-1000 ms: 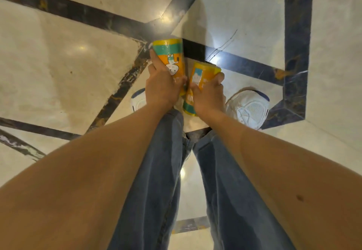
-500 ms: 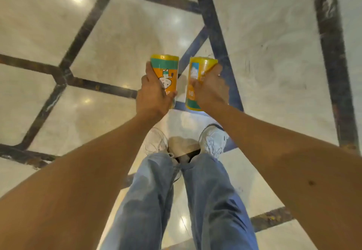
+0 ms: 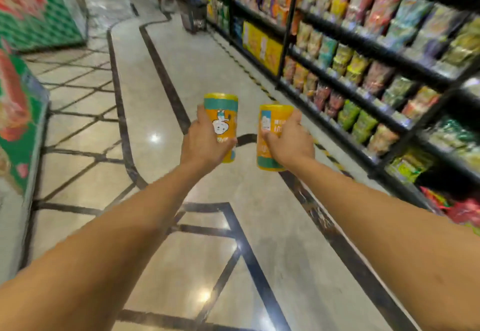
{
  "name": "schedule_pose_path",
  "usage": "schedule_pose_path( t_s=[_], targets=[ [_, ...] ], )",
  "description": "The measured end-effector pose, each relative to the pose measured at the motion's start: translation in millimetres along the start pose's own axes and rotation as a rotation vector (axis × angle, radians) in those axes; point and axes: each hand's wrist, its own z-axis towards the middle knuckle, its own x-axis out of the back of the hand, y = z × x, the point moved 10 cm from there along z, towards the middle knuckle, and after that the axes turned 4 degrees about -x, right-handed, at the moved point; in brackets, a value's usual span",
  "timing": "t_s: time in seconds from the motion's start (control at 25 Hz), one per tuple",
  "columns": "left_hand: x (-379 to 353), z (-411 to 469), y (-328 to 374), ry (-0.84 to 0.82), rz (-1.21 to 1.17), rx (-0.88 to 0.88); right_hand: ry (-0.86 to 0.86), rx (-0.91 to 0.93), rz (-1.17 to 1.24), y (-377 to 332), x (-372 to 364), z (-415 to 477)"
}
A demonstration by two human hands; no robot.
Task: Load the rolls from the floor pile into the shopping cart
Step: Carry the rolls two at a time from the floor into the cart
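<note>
— How many rolls do you count?
— I count two rolls: one (image 3: pixel 221 123) and another (image 3: pixel 270 136). Two hands as well, left (image 3: pixel 205 146) and right (image 3: pixel 291 143).
— Baskets?
— One basket (image 3: pixel 194 19).

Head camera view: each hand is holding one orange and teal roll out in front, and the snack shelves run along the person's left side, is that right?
Not quite. In the head view the snack shelves run along the person's right side, not the left. The rest stands: the left hand holds one orange and teal roll and the right hand holds the other roll, both out in front.
</note>
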Motion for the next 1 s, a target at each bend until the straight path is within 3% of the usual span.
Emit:
schedule_pose_path(
  t_s=[0.28,0.52,1.0],
  targets=[
    [92.5,11.5,194.5,0.066,-0.064,-0.266,0.345,-0.009,0.094,-35.9,250.6,-41.4],
    [101.9,-34.0,319.1,-0.056,-0.237,-0.498,0.622,-0.214,0.097,14.0,359.8,-159.4],
    [24.8,-357.2,510.2,-0.628,-0.528,-0.887,1.031,-0.717,-0.134,154.9,493.5,-506.1]
  ],
)
